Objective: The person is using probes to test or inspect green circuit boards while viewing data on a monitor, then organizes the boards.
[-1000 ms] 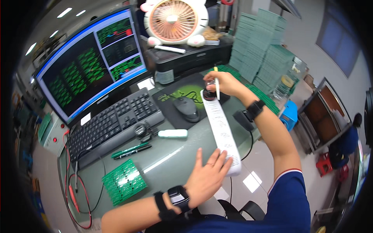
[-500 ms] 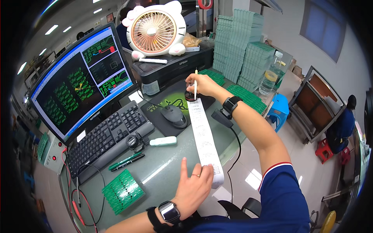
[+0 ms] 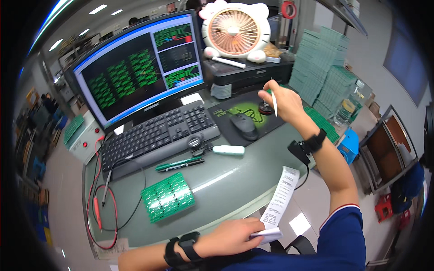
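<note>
At the desk's front edge my left hand (image 3: 233, 237) is closed on a long printed paper strip (image 3: 284, 187). The strip's near end is folded over by my fingers, and its far part slants up past the edge. My right hand (image 3: 285, 103) is raised over the mouse mat (image 3: 233, 110), fingers closed, with a slim white pen-like stick (image 3: 274, 104) held in them. Just below those fingers is a small dark round object (image 3: 265, 108); whether they touch it I cannot tell. A black mouse (image 3: 244, 125) lies on the mat to its left.
A keyboard (image 3: 158, 135) and a monitor (image 3: 135, 67) stand at the left. A pale green marker (image 3: 228, 150), two dark pens (image 3: 181, 164) and a green circuit board stack (image 3: 168, 197) lie nearer me. A fan (image 3: 235, 31) sits on a printer (image 3: 253, 74); tall board stacks (image 3: 316, 63) and a bottle (image 3: 348, 106) stand right.
My left hand has pulled the paper strip toward me, off the mat and past the desk edge. My right hand has lifted slightly off the dark round object. The view has shifted left.
</note>
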A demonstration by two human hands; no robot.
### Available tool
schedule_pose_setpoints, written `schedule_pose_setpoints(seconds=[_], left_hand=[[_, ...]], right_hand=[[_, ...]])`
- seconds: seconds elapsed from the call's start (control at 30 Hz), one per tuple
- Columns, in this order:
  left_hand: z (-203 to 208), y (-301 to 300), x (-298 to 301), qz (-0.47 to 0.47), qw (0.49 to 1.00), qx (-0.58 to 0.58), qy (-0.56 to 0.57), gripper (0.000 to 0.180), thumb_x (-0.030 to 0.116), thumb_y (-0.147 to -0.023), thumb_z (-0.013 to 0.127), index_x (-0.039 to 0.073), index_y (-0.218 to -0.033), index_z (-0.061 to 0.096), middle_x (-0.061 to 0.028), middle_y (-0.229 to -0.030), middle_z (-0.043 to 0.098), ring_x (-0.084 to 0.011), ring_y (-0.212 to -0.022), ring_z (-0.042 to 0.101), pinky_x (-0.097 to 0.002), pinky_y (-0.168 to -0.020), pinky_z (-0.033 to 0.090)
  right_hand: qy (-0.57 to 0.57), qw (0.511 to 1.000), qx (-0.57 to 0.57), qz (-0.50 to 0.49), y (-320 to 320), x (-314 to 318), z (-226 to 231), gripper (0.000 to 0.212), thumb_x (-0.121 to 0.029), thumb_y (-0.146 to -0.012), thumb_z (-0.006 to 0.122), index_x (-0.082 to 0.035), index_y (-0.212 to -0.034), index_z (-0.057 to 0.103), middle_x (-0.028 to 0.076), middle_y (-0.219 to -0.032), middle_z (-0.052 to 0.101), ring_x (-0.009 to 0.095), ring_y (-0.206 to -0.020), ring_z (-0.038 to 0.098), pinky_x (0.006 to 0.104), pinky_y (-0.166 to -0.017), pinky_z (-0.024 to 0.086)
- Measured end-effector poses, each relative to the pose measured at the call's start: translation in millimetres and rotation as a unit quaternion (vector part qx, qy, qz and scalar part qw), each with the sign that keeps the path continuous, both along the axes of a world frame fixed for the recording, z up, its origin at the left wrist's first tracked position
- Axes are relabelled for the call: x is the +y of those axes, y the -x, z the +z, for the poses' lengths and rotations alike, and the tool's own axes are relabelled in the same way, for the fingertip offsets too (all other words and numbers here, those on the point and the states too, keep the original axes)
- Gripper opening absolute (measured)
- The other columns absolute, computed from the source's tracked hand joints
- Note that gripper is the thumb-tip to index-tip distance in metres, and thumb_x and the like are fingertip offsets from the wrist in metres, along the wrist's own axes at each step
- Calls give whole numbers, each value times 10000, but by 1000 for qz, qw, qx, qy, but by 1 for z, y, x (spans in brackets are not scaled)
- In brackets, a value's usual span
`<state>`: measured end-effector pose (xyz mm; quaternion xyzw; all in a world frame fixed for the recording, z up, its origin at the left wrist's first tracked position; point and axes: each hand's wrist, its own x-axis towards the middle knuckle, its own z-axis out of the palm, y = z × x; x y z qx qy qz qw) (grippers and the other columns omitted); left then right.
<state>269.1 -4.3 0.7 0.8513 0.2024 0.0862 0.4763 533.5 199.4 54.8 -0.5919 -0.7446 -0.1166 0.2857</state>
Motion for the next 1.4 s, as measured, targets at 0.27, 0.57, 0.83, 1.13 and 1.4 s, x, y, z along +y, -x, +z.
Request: schedule_pose_setpoints(seconds=[0.27, 0.57, 0.83, 1.13, 1.4], left_hand=[[16, 59, 8, 99, 958, -19, 268, 249, 180, -961, 536, -9, -1123, 549, -61, -991, 615, -114, -832, 615, -247, -730, 507], [55, 102, 49, 375, 835, -365, 173, 262, 142, -937, 496, 20, -1169, 487, -97, -995, 635, -185, -817, 672, -309, -668, 584], [10, 63, 28, 178, 938, -173, 242, 478, 273, -995, 422, 117, -1435, 317, -107, -1363, 444, -265, -1206, 510, -460, -900, 514], [55, 81, 30, 249, 759, -453, 396, 335, 385, -990, 382, 94, -1021, 545, -36, -978, 588, -212, -950, 590, -416, -854, 474], [129, 191, 51, 398, 816, -417, 39, 258, 243, -943, 429, 31, -1044, 536, 16, -668, 465, -99, -636, 531, -253, -543, 487]], right_hand=[[167, 978, -86, 86, 80, -38, -16, 461, -282, -873, 587, -88, -1259, 425, 129, -801, 670, 340, -745, 658, 458, -631, 507], [414, 680, 405, 451, 113, -207, -44, 525, -197, -931, 569, -33, -1374, 340, 93, -1062, 595, 157, -945, 598, 306, -830, 487], [7, 719, 619, 316, 142, -185, -24, 261, 22, -936, 422, -59, -1159, 531, 60, -1068, 595, 114, -955, 570, 246, -833, 448], [-34, 928, 223, 297, 196, -176, -8, 704, -121, -757, 683, -46, -1385, 376, 173, -1348, 454, 304, -1207, 479, 432, -986, 385], [284, 778, 436, 352, 136, -159, -34, 453, 27, -786, 495, -11, -1237, 505, 102, -1006, 615, 179, -814, 656, 291, -647, 553]])
